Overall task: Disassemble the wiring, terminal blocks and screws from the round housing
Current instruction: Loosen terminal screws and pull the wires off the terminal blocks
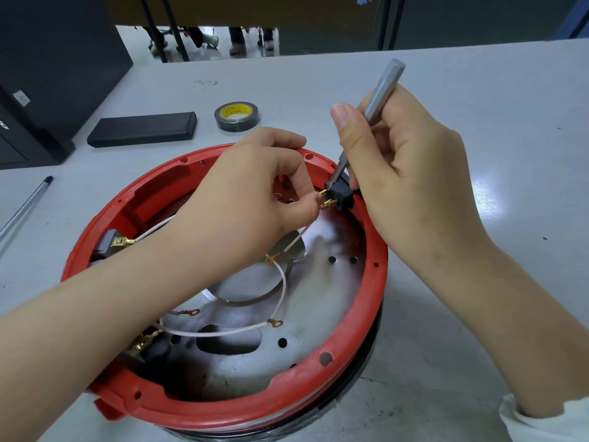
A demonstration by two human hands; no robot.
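Round red plastic housing [350,371] on desk: left hand [242,193] pinches brass connector [322,194], steadying black terminal block [342,194] at far rim; right hand [411,173] grips grey screwdriver [381,90], tip on block.

Left hand [251,186] pinches with curled fingertips; right hand [401,167] holds a fisted grip.

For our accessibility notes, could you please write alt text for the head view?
A right hand holds a grey screwdriver against a black terminal block on a red round housing's rim, while the left hand pinches a brass connector beside it. White wires lie inside.
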